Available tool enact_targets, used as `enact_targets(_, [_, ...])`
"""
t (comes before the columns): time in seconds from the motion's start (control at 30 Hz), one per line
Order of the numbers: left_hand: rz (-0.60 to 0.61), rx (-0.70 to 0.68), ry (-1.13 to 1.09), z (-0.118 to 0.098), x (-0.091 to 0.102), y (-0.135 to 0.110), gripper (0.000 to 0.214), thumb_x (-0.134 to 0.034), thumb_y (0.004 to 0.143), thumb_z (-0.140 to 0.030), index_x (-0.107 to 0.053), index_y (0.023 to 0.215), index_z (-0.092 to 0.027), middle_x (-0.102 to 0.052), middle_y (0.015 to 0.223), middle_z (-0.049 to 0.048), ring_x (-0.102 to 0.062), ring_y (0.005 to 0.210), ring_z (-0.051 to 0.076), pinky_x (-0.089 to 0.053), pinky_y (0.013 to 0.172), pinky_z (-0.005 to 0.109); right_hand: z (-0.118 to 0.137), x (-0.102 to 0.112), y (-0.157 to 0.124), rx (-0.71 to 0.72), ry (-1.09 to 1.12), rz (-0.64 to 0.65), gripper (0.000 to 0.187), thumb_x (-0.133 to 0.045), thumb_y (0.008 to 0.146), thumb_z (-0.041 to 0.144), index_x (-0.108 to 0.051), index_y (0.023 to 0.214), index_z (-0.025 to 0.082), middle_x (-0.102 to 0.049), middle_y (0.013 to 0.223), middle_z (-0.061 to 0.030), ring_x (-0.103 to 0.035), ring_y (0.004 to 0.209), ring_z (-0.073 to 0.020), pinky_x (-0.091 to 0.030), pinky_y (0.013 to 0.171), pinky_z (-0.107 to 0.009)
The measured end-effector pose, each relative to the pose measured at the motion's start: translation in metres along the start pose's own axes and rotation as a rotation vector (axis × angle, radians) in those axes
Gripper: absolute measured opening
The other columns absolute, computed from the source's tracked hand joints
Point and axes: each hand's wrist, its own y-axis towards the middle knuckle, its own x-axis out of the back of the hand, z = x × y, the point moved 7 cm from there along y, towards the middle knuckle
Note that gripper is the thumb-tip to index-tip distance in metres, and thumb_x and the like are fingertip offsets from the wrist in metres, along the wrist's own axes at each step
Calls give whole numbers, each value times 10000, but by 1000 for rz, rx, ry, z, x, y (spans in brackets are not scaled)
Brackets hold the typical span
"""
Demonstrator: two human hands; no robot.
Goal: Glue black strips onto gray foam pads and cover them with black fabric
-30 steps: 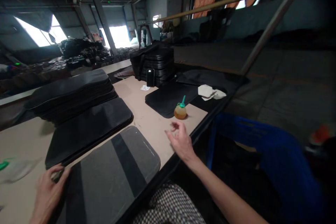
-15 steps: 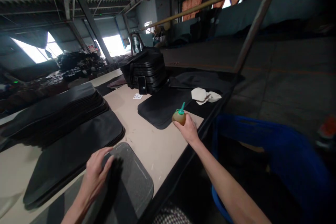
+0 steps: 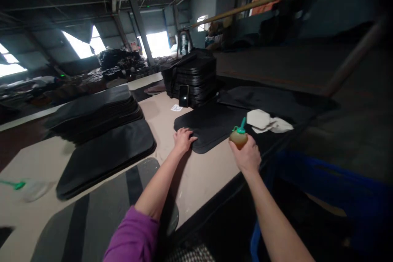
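Note:
My right hand [image 3: 248, 156] is wrapped round a squeeze bottle [image 3: 238, 139] with an amber liquid and a green nozzle, held upright over the table's near edge. Out in front, my left hand [image 3: 183, 140] lies on the rounded left corner of a low pile of flat black panels [image 3: 208, 125]. Its thumb is spread from its slightly bent fingers, and whether it has lifted a panel is not visible. Under my left forearm is a grey panel [image 3: 107, 208] with dark bands across it.
Stacked black panels [image 3: 107, 143] stand on the left of the beige table [image 3: 202, 184]. A phone [image 3: 184, 96] leans on a black stack [image 3: 196, 75] at the back. White cloth [image 3: 267, 122] lies to the right. Another green-tipped bottle [image 3: 33, 189] rests far left; a blue bin [image 3: 337, 180] is below right.
My left hand has left the grey panel and reached forward to the black pile. My right hand still holds the bottle. The view has turned left.

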Motion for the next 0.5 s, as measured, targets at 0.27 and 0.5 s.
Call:
enact_targets(0.27, [-121,72,76,11,-11,-1,238,-630,957,-430,-799,991,-267,-703,1299,82,-446,1363,280,-315,1065,545,-15,-15,5,-29,-3,-27,926,-705,739,671,-458,1477,169,-616,1248,-316,-604,1139,-478,-470,805,-562])
enact_targets(0.5, [-185,-139,70,-18,19,-8,180,-631,963,-291,-764,858,-227,-695,1300,80,-501,1284,273,-329,1085,529,-8,-8,1,-26,-57,-19,885,-673,766,660,-456,1442,132,-647,1181,-257,-646,1031,-434,-494,835,-525])
